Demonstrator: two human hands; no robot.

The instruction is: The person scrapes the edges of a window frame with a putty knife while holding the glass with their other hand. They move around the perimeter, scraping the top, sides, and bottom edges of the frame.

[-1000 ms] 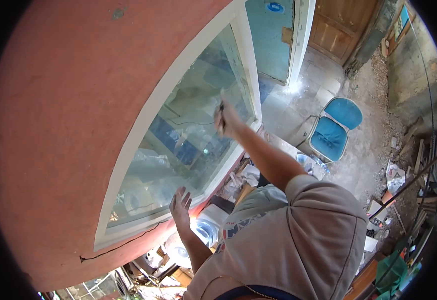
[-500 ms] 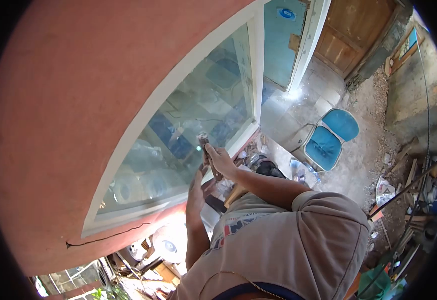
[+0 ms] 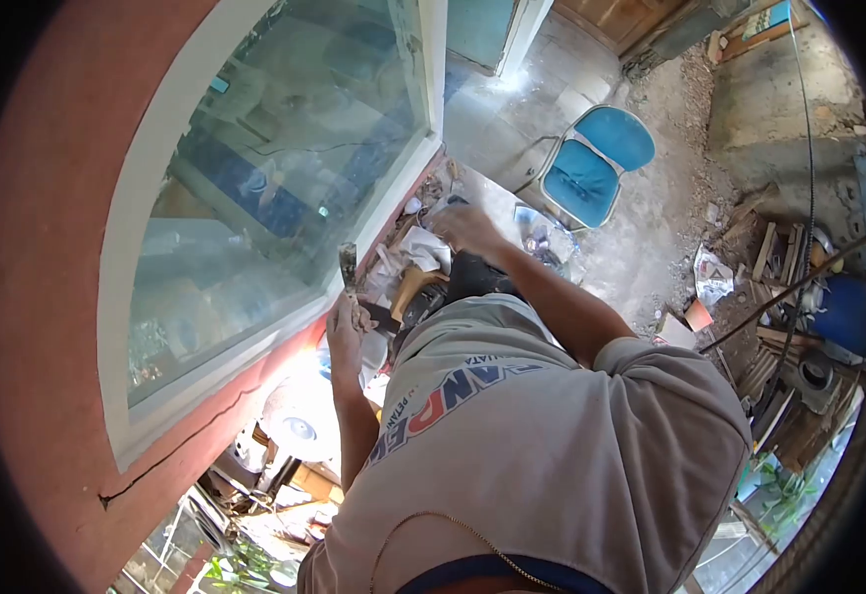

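My left hand (image 3: 347, 329) is closed around a putty knife (image 3: 349, 265). Its stained blade points up, overlapping the lower white window frame (image 3: 289, 364) in this view. My right hand (image 3: 466, 230) is apart from the knife, over the cluttered ground past my dark trousers (image 3: 474, 277). Motion smears its fingers, and I cannot tell whether they hold anything. The window glass (image 3: 264, 198) shows reflections, with the white frame set in a pink wall (image 3: 56, 297).
A blue folding chair (image 3: 583, 182) stands on the dusty ground ahead. Paper and debris (image 3: 423, 247) lie along the wall base. To the right are scrap wood (image 3: 769, 257), a blue container (image 3: 844, 315) and a hanging cable (image 3: 811, 178). A crack (image 3: 170, 462) runs below the window.
My right hand has let go of the putty knife and moved away to the right. My left hand now holds the knife alone, lower down. The view has tilted downward and turned.
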